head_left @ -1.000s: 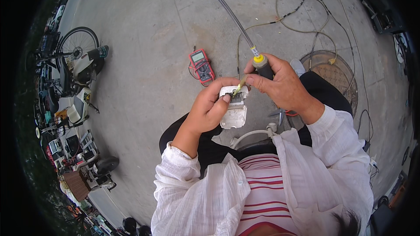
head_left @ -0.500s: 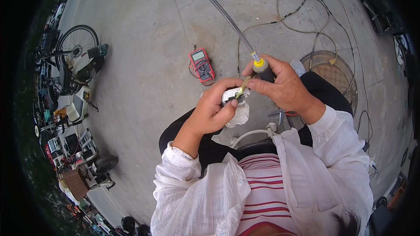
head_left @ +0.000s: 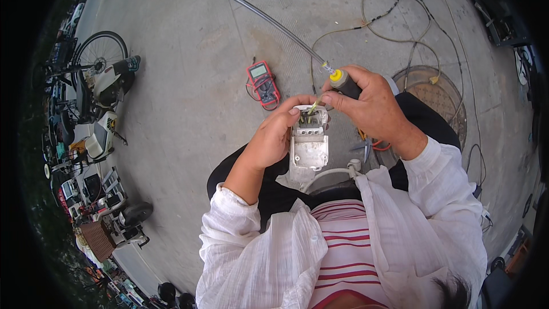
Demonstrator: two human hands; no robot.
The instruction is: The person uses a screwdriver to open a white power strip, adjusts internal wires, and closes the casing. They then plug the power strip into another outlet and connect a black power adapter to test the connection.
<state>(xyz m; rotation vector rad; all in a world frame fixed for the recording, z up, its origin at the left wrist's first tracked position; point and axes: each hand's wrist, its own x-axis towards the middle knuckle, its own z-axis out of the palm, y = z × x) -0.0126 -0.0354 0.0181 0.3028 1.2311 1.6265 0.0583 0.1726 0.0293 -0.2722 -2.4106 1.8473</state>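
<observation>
My left hand (head_left: pixel 267 142) grips the side of an opened white plastic electrical switch box (head_left: pixel 309 153), its inside facing up. Thumb and fingers close around its upper end, where dark terminals and pale wire ends show. In my right hand (head_left: pixel 374 109) is a long screwdriver (head_left: pixel 346 84) with a dark, yellow-collared handle, its shaft pointing up and left, away from the box. The same hand's thumb and finger pinch a yellowish cable (head_left: pixel 317 103) that enters the box's top end. Exactly how the wires sit in the terminals is too small to tell.
A red multimeter (head_left: pixel 263 84) with leads lies on the concrete beyond my left hand. Pliers (head_left: pixel 364 147) with coloured handles lie below my right hand. A long cable (head_left: pixel 366 25) loops toward a round manhole cover (head_left: pixel 426 87). Parked scooters (head_left: pixel 106 137) line the left side.
The white box has turned so that its open inside faces up. My left thumb has shifted to its upper edge. The screwdriver's shaft has swung down and left.
</observation>
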